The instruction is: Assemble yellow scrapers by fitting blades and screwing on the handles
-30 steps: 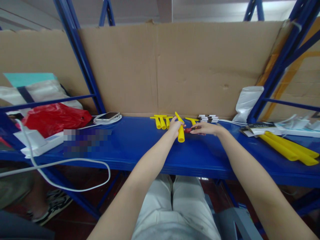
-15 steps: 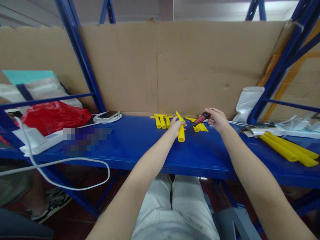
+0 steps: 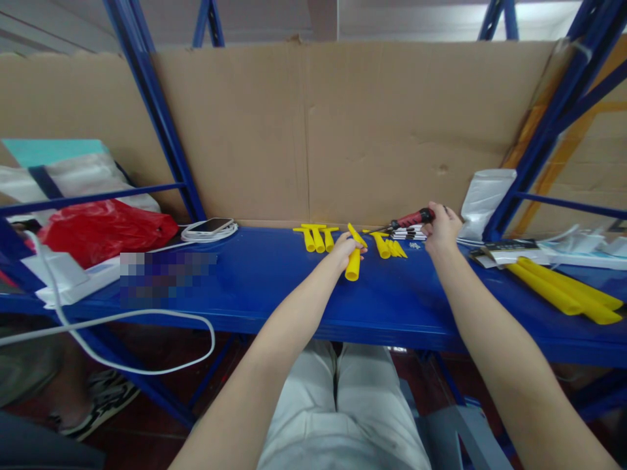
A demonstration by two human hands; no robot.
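Observation:
Wrapped round a yellow T-shaped tube [image 3: 352, 268], my left hand [image 3: 347, 249] holds it just above the blue tabletop. In my right hand [image 3: 442, 225] is a screwdriver [image 3: 414, 219] with a red and black handle, its thin shaft pointing left towards the tube's crosspiece. Whether the tip touches the tube, I cannot tell. Left of my left hand, several yellow T-shaped pieces [image 3: 319, 240] stand in a row by the cardboard. Between my hands lie another yellow T-shaped piece [image 3: 382, 245] and small pointed yellow pieces [image 3: 396, 249]. Tiny silvery parts [image 3: 414, 245] lie beside them.
Long yellow tubes [image 3: 558, 290] lie at the right of the blue table [image 3: 264, 281]. A cardboard sheet [image 3: 245, 130] closes off the back. Left are a phone [image 3: 212, 225], a coiled white cable [image 3: 208, 235], a red plastic bag [image 3: 108, 225] and a power strip [image 3: 83, 284].
My right hand has moved up and to the right with the screwdriver, whose shaft has drawn away from my left hand. The left hand and its yellow tube have hardly moved.

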